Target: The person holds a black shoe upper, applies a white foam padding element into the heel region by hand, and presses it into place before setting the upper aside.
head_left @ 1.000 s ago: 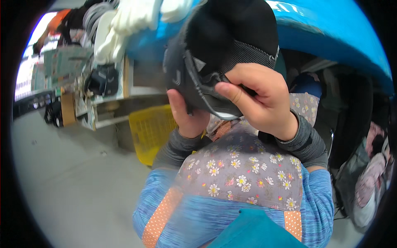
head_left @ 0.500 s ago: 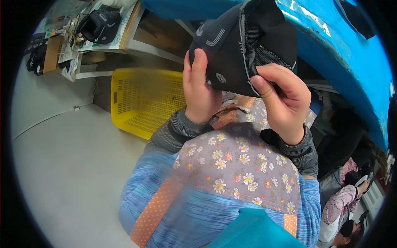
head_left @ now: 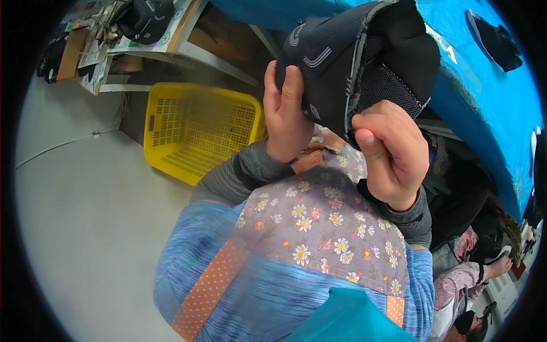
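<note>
A black shoe upper (head_left: 327,60) with grey printed curved stripes is held up in front of my chest. My left hand (head_left: 288,119) grips it from the left, thumb lying along the near side and the other fingers partly behind it. At its raw, fraying light-grey edge (head_left: 352,77), my right hand (head_left: 396,154) pinches the lower end between thumb and bent forefinger. Black mesh lining (head_left: 370,88) shows inside the opening. Whatever small bit lies between the right fingertips is hidden.
A yellow plastic basket (head_left: 149,128) stands on the floor to the left. Another black upper (head_left: 148,23) sits on a table at upper left, near a cardboard box (head_left: 73,54). The blue-covered table (head_left: 456,85) ahead carries a dark piece (head_left: 496,45). A co-worker (head_left: 461,285) is at lower right.
The shoe upper has shifted slightly right in the view, together with my left hand. My right fingers have curled in more at the edge, and its knuckles are turned up.
</note>
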The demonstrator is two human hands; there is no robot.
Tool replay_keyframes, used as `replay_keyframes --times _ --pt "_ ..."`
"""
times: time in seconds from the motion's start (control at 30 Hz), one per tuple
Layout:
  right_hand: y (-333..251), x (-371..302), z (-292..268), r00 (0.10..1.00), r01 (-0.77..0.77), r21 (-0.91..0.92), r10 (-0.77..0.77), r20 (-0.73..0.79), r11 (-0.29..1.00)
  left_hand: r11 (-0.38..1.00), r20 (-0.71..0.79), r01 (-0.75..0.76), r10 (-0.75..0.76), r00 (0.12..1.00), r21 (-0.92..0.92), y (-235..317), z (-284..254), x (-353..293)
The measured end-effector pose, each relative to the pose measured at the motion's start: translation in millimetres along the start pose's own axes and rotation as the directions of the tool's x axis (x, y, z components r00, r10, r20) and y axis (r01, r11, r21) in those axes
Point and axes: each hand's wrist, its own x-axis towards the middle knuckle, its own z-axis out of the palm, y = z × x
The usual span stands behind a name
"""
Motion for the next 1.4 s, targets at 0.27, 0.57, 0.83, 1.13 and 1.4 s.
replay_keyframes --times 0.27,0.57,0.83,1.13,1.4 --pt "-9 2 11 0.998 0.037 -0.238 -0.049 -0.045 0.971 0.982 -0.049 -0.049 0.059 0.997 0.180 6 1 -7" --pt "21 -10 54 0.991 0.103 -0.344 -0.126 -0.043 0.933 0.724 0.105 -0.262 0.255 0.961 0.638 21 -43 -1" --pt "31 -46 83 0.772 -0.357 0.248 0.135 0.622 0.901 0.624 0.061 0.248 -0.431 0.900 0.741 39 -95 -37" --pt "80 8 64 0.897 0.205 -0.332 -0.041 0.440 0.921 0.110 0.077 -0.048 -0.277 0.958 0.993 64 -77 -44" --pt "93 -2 89 0.793 0.232 -0.332 0.020 0.609 0.914 0.105 0.075 -0.059 -0.149 0.986 0.993 67 -64 -42"
